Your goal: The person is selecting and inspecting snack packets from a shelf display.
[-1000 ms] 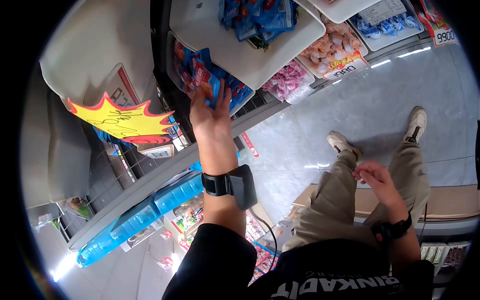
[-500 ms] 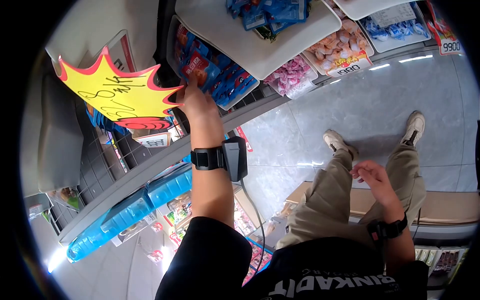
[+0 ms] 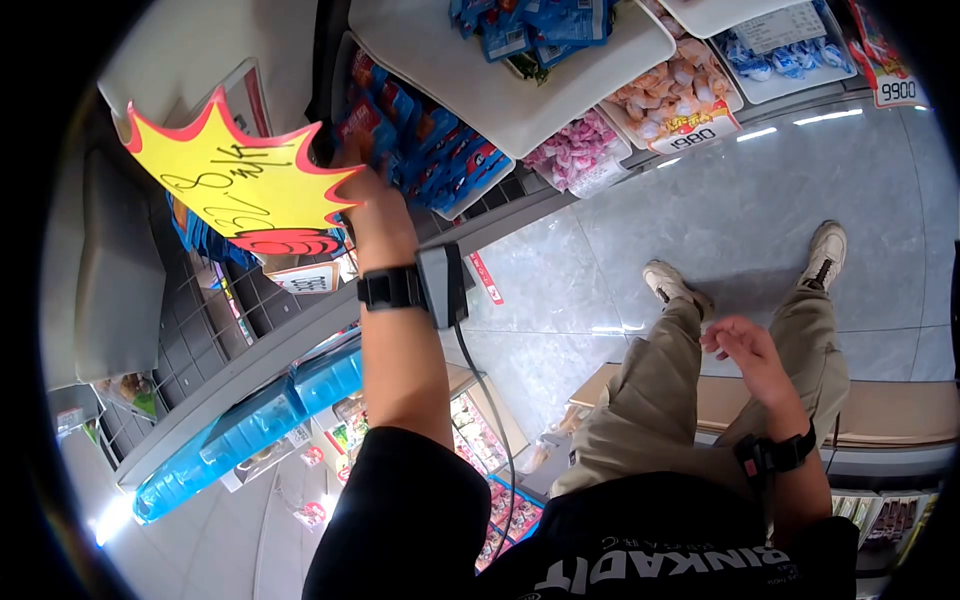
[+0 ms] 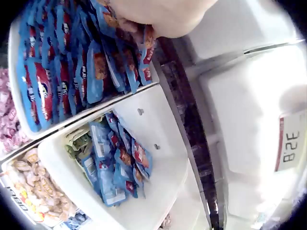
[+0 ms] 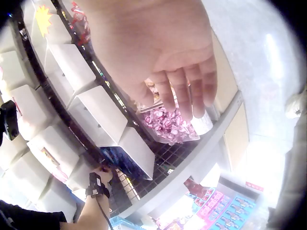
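The left hand [image 3: 385, 215] is in among blue snack packets [image 3: 440, 160] at one end of their white bin [image 4: 16, 96]; its fingertips are shaded and partly covered, so I can't tell whether they grip one. A yellow price sign [image 3: 240, 180] juts in against that hand. Next to the bin, a white tray [image 3: 560, 100] holds more blue packets and some green ones, cut off above. Pink sweets [image 3: 578, 150] fill a smaller tub. The right hand [image 3: 745, 350] hangs loose, holding nothing.
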A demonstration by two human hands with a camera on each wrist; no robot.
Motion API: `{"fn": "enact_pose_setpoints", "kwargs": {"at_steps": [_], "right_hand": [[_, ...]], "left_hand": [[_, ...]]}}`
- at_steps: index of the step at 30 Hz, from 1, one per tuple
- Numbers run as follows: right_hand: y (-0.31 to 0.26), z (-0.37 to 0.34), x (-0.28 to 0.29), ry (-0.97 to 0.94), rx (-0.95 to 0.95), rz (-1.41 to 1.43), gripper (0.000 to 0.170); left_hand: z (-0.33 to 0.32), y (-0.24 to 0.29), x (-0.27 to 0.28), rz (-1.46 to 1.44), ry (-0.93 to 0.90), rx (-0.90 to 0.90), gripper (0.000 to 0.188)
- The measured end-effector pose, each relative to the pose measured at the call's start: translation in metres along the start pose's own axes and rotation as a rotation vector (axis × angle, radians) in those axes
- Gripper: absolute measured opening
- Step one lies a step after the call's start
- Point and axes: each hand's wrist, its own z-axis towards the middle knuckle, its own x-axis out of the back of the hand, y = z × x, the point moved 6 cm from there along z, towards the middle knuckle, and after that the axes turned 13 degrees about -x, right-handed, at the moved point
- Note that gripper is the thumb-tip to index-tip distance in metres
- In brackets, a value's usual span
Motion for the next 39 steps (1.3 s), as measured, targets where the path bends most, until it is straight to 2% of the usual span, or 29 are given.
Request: {"fn": "enact_pose_setpoints", "kwargs": {"at_steps": [1, 2, 3, 5, 6, 7, 9, 12, 16, 18, 19, 21, 22, 23, 24, 26, 27, 29, 32, 36, 38, 39], "right_hand": [[-0.002, -0.001, -0.001, -0.004, 0.014, 0.001, 0.016], [-0.004, -0.002, -0.001, -0.008, 0.028, 0.002, 0.016], [-0.004, -0.002, -0.001, -0.008, 0.022, 0.003, 0.016], [-0.006, -0.002, 0.000, 0.000, 0.023, 0.013, 0.016], [-0.006, -0.002, 0.002, 0.002, 0.022, 0.014, 0.016], [-0.006, -0.002, 0.003, 0.007, 0.021, 0.003, 0.016], [-0.004, -0.003, 0.004, 0.015, 0.019, -0.004, 0.016], [-0.004, -0.004, 0.005, 0.004, 0.045, 0.003, 0.016], [-0.006, -0.006, 0.005, 0.018, 0.036, -0.031, 0.017], [-0.006, -0.007, 0.006, 0.030, 0.050, -0.024, 0.017], [-0.003, -0.006, 0.007, 0.024, 0.051, -0.031, 0.017], [-0.002, -0.005, 0.009, 0.027, 0.068, -0.038, 0.017], [-0.001, -0.005, 0.008, 0.025, 0.061, -0.034, 0.018], [0.000, -0.005, 0.007, 0.020, 0.053, -0.031, 0.018], [0.001, -0.006, 0.007, 0.034, 0.023, -0.027, 0.018], [-0.001, -0.008, 0.007, 0.030, 0.034, -0.007, 0.018], [-0.002, -0.010, 0.009, 0.025, 0.043, 0.011, 0.017], [-0.003, -0.013, 0.013, 0.037, 0.046, 0.011, 0.017], [-0.001, -0.018, 0.018, 0.042, 0.054, 0.016, 0.018], [-0.005, -0.021, 0.020, 0.059, 0.045, 0.015, 0.019], [-0.006, -0.021, 0.018, 0.058, 0.070, 0.025, 0.020], [-0.008, -0.021, 0.018, 0.055, 0.093, 0.036, 0.020]], "left_hand": [[0.009, -0.007, -0.005, -0.049, -0.078, 0.015, 0.018], [0.032, -0.022, -0.003, 0.103, -0.231, -0.216, 0.016], [0.027, -0.017, -0.010, 0.107, -0.230, -0.211, 0.016], [0.021, -0.022, -0.018, 0.160, -0.116, 0.043, 0.036], [0.027, -0.024, -0.016, 0.170, -0.105, -0.049, 0.034], [0.031, -0.026, -0.015, 0.170, -0.107, -0.048, 0.034], [0.039, -0.019, -0.022, 0.364, -0.267, -0.267, 0.030], [0.041, -0.016, -0.019, 0.484, -0.238, -0.342, 0.024], [0.020, 0.013, -0.022, 0.487, -0.137, -0.360, 0.021], [0.009, 0.028, -0.030, 0.177, -0.186, -0.415, 0.018], [0.000, 0.030, -0.036, 0.160, -0.192, -0.420, 0.018], [-0.035, 0.053, -0.058, 0.208, -0.263, -0.826, 0.014], [-0.055, 0.053, -0.074, 0.110, -0.354, -0.847, 0.011], [-0.070, 0.055, -0.090, 0.311, -0.426, -0.924, 0.012], [-0.086, 0.054, -0.110, 0.342, -0.583, -0.728, 0.018], [-0.100, 0.050, -0.141, 0.382, -0.666, -0.777, 0.026], [-0.097, 0.045, -0.151, 0.382, -0.666, -0.776, 0.026], [-0.102, 0.049, -0.174, 0.439, -0.691, -1.053, 0.032], [-0.102, 0.045, -0.189, 0.526, -0.747, -1.063, 0.033], [-0.099, 0.057, -0.194, 0.538, -0.714, -1.089, 0.025], [-0.103, 0.066, -0.188, 0.597, -0.640, -1.240, 0.016], [-0.102, 0.068, -0.185, 0.598, -0.636, -1.235, 0.016]]}}
